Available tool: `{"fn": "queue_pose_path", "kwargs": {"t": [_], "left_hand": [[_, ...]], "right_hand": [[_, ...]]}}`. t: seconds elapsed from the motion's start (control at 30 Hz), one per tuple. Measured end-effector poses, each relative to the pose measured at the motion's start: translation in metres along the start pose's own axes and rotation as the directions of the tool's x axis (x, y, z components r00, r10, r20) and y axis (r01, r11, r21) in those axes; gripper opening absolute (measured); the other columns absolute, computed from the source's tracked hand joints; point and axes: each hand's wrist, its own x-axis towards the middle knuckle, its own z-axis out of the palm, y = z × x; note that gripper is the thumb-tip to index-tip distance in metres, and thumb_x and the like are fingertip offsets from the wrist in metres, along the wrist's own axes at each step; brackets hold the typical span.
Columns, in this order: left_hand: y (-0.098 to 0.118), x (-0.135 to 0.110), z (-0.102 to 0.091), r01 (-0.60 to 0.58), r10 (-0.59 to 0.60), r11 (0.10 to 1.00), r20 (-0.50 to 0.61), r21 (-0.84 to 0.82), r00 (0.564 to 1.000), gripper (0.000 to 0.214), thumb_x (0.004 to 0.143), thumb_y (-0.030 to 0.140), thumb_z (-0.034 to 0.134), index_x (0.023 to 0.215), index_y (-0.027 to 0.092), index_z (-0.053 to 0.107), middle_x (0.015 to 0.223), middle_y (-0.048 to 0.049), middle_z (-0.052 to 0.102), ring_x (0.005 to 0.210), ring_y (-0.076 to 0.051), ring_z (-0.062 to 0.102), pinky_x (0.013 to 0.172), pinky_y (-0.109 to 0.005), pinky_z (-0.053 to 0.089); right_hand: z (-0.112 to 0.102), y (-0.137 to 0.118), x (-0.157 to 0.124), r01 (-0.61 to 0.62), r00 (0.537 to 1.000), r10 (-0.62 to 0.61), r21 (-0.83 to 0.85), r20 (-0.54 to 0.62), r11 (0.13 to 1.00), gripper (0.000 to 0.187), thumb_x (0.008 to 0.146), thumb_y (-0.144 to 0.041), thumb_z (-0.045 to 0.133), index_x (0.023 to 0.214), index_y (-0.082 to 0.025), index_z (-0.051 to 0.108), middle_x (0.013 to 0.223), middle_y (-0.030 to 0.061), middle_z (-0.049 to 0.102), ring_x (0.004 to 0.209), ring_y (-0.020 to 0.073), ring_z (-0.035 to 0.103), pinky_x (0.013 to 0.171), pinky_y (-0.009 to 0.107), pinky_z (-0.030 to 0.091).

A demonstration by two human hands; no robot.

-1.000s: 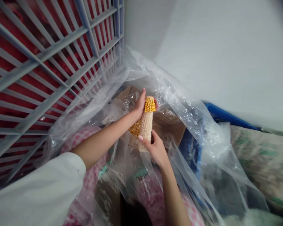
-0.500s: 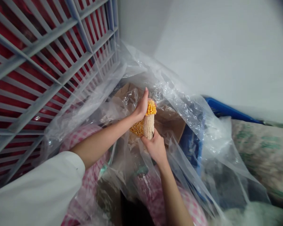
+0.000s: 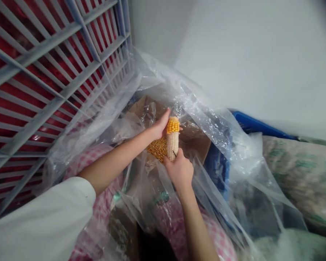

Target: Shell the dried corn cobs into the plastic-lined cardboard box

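In the head view, the cob (image 3: 172, 145) is held above the cardboard (image 3: 195, 145), its long axis pointing away from the wearer. Its kernelled far end is cupped by the left hand (image 3: 161, 127), thumb raised, most fingers hidden; its bare near end is gripped by the right hand (image 3: 180, 169), to which the kernel band is less near. Loose kernels (image 3: 155, 149) are seen toward the cardboard's near-left edge. Both arms are surrounded by plastic (image 3: 203, 119), flanked by a rack (image 3: 62, 96) and a sack (image 3: 301, 174).
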Motion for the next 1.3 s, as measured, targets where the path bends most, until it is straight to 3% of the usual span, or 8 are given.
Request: {"fn": "queue_pose_path", "kwargs": {"t": [0.2, 0.4, 0.63, 0.8, 1.0, 1.1, 1.2, 1.3], "left_hand": [[-0.007, -0.009, 0.009, -0.202, 0.192, 0.978, -0.145, -0.059, 0.971, 0.072, 0.086, 0.064, 0.013, 0.081, 0.016, 0.066, 0.041, -0.003, 0.049, 0.046, -0.015, 0.054, 0.047, -0.024, 0.04], [-0.009, 0.014, -0.01, -0.49, 0.552, 0.804, -0.115, 0.338, 0.826, 0.059, 0.087, 0.06, 0.028, 0.083, 0.018, 0.07, 0.06, -0.0041, 0.061, 0.061, -0.012, 0.056, 0.056, -0.021, 0.04], [-0.002, 0.0, 0.002, -0.039, 0.039, 0.999, -0.056, 0.015, 0.998, 0.067, 0.084, 0.067, 0.02, 0.083, 0.015, 0.062, 0.061, -0.0072, 0.063, 0.053, -0.016, 0.058, 0.049, -0.025, 0.043], [-0.018, -0.005, 0.017, -0.148, 0.133, 0.986, -0.171, -0.077, 0.976, 0.065, 0.089, 0.06, 0.015, 0.072, 0.015, 0.059, 0.046, -0.0024, 0.052, 0.043, -0.013, 0.055, 0.045, -0.023, 0.042], [-0.017, 0.007, 0.002, -0.38, 0.398, 0.906, -0.07, 0.187, 0.915, 0.06, 0.088, 0.06, 0.026, 0.068, 0.016, 0.061, 0.052, -0.0027, 0.056, 0.061, -0.015, 0.061, 0.06, -0.024, 0.046], [-0.009, 0.012, -0.006, -0.275, 0.318, 0.914, -0.106, 0.297, 0.942, 0.053, 0.089, 0.054, 0.031, 0.071, 0.015, 0.063, 0.063, -0.005, 0.063, 0.068, -0.015, 0.061, 0.064, -0.024, 0.045], [-0.008, 0.012, -0.002, -0.03, 0.036, 0.997, -0.083, 0.078, 0.996, 0.06, 0.088, 0.059, 0.022, 0.08, 0.015, 0.062, 0.067, -0.0083, 0.065, 0.063, -0.017, 0.061, 0.059, -0.028, 0.046], [-0.017, 0.009, 0.009, -0.014, 0.006, 0.997, -0.095, -0.079, 0.995, 0.065, 0.086, 0.065, 0.019, 0.078, 0.016, 0.06, 0.055, -0.0056, 0.059, 0.054, -0.017, 0.059, 0.053, -0.026, 0.045]], "right_hand": [[0.014, -0.004, -0.001, 0.082, 0.985, -0.128, 0.347, 0.112, 0.934, 0.023, 0.07, -0.032, 0.051, 0.087, -0.016, 0.056, 0.071, 0.0047, 0.063, 0.062, 0.0173, 0.054, 0.056, 0.025, 0.036], [0.003, 0.005, 0.005, 0.022, 0.979, -0.147, 0.649, 0.138, 0.76, 0.023, 0.068, -0.032, 0.051, 0.085, -0.016, 0.056, 0.073, 0.0026, 0.062, 0.062, 0.0157, 0.054, 0.057, 0.024, 0.041], [0.004, -0.006, 0.001, -0.052, 0.998, 0.049, -0.12, -0.027, 0.991, 0.033, 0.077, -0.038, 0.049, 0.098, -0.013, 0.057, 0.075, 0.0134, 0.066, 0.069, 0.0283, 0.063, 0.062, 0.033, 0.042], [0.018, -0.011, -0.002, 0.039, 0.994, -0.05, 0.115, 0.098, 0.993, 0.031, 0.076, -0.036, 0.049, 0.095, -0.014, 0.058, 0.077, 0.0102, 0.067, 0.069, 0.023, 0.062, 0.061, 0.028, 0.041], [0.008, 0.002, 0.004, 0.046, 0.992, -0.091, 0.432, 0.084, 0.901, 0.028, 0.073, -0.035, 0.05, 0.091, -0.016, 0.059, 0.077, 0.0051, 0.066, 0.068, 0.0185, 0.06, 0.06, 0.025, 0.041], [0.001, 0.002, 0.004, 0.015, 0.996, -0.035, 0.229, 0.085, 0.973, 0.029, 0.076, -0.038, 0.048, 0.093, -0.016, 0.059, 0.08, 0.0081, 0.068, 0.072, 0.0226, 0.062, 0.062, 0.028, 0.042], [0.006, -0.005, -0.001, -0.034, 0.999, 0.032, -0.121, -0.021, 0.992, 0.032, 0.078, -0.039, 0.05, 0.096, -0.013, 0.058, 0.082, 0.0142, 0.067, 0.076, 0.0282, 0.064, 0.064, 0.033, 0.043], [0.016, -0.012, -0.005, -0.011, 0.999, 0.004, -0.213, -0.034, 0.977, 0.033, 0.078, -0.038, 0.05, 0.096, -0.012, 0.058, 0.083, 0.016, 0.067, 0.077, 0.0288, 0.065, 0.064, 0.033, 0.044]]}}
